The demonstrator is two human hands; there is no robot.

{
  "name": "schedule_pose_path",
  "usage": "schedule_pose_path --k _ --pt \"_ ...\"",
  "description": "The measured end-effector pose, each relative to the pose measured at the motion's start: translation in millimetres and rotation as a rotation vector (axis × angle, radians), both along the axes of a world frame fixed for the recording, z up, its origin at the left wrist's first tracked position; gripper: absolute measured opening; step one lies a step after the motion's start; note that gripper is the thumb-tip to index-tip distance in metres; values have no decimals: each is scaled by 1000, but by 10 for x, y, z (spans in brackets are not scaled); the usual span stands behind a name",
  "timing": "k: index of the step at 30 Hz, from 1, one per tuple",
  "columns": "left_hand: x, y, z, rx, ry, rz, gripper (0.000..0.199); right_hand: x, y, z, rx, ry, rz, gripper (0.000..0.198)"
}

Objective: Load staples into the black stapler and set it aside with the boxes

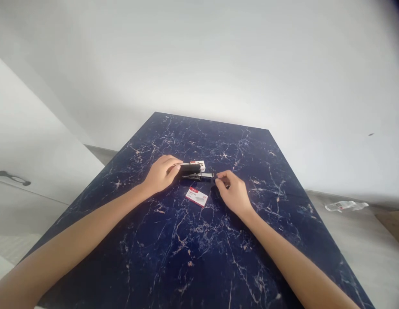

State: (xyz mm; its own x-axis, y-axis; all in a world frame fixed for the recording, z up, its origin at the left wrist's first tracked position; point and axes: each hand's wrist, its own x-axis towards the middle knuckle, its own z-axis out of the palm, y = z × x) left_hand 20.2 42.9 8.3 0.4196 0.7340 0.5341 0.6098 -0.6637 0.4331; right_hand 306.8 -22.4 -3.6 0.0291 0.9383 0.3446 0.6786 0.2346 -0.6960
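Observation:
A black stapler (pixel 190 168) lies on the dark blue marbled table, its top raised from the metal staple channel (pixel 204 175). My left hand (pixel 163 171) is closed on the stapler's left end, thumb in front and fingers behind. Just right of the channel's tip is my right hand (pixel 231 189), thumb and fingertips brought together in a pinch. Whatever sits between those fingertips is too small to make out. A flat red and white card or box panel (pixel 196 197) rests nearer to me, and a small white and red box (pixel 199 165) stands behind the stapler.
The marbled table (pixel 193 266) narrows toward a pale wall (pixel 218 64). To the left is a white cabinet with a dark handle (pixel 13 177). On the floor at right lies a crumpled clear plastic item (pixel 345 206), with a brown object (pixel 394 223) beyond it.

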Motion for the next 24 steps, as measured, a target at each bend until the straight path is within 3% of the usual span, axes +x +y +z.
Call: schedule_pose_path --k 5,13,19,24 --pt "-117 -187 -82 -54 104 28 38 -183 -119 -108 -67 0 41 6" --pt "-106 -99 -69 -109 153 14 41 -216 -176 -76 -72 83 -40 22" --pt "-35 -135 -101 -61 265 56 50 -186 -143 -75 -121 105 -58 16" --pt "-1 -183 -102 -72 293 98 52 -223 -206 -21 -88 36 37 17"
